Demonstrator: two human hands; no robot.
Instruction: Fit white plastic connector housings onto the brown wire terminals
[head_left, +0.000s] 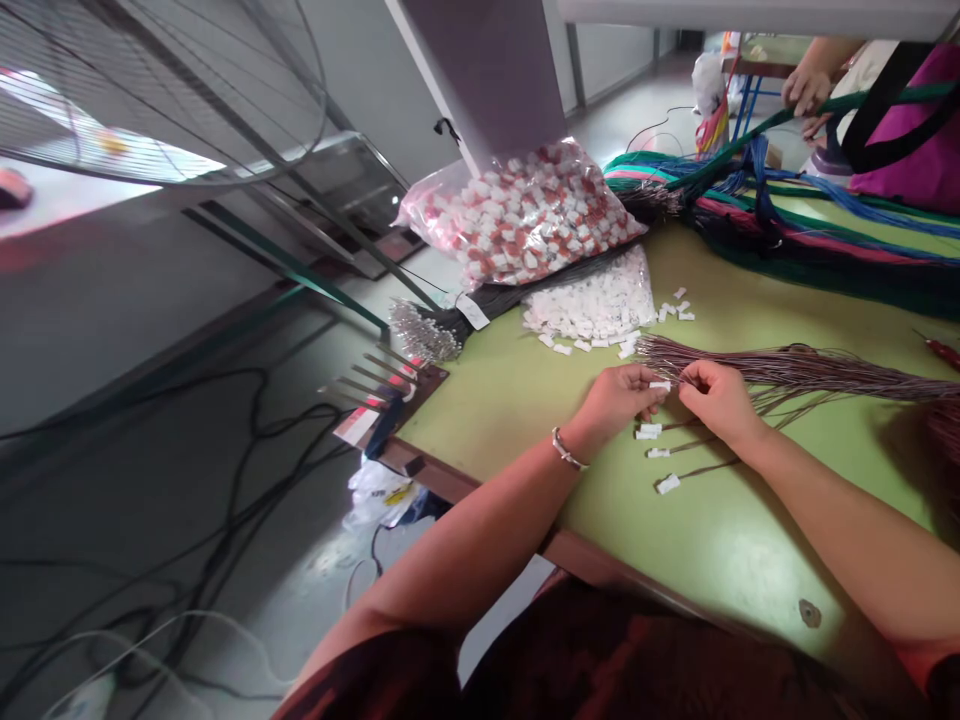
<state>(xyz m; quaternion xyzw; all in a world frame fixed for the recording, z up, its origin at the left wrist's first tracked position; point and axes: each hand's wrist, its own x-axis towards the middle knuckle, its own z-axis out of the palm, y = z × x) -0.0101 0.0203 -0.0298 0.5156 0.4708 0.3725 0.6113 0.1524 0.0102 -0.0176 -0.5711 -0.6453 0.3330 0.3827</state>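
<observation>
Between the fingertips of my left hand is a small white plastic connector. Close on its right, my right hand pinches what looks like a thin brown wire, mostly hidden by the fingers. Just beyond both hands, a bundle of brown wires stretches to the right with its bare ends at the left. Below my hands several white connectors lie on the table, fitted on the ends of brown wires. A heap of loose white connectors spills from a clear bag behind my left hand.
A large clear bag of white and orange connectors stands behind the heap. Black wires with metal ends lie by metal prongs at the green table's left edge. Across the table, another person's hand holds green wires. A fan stands left.
</observation>
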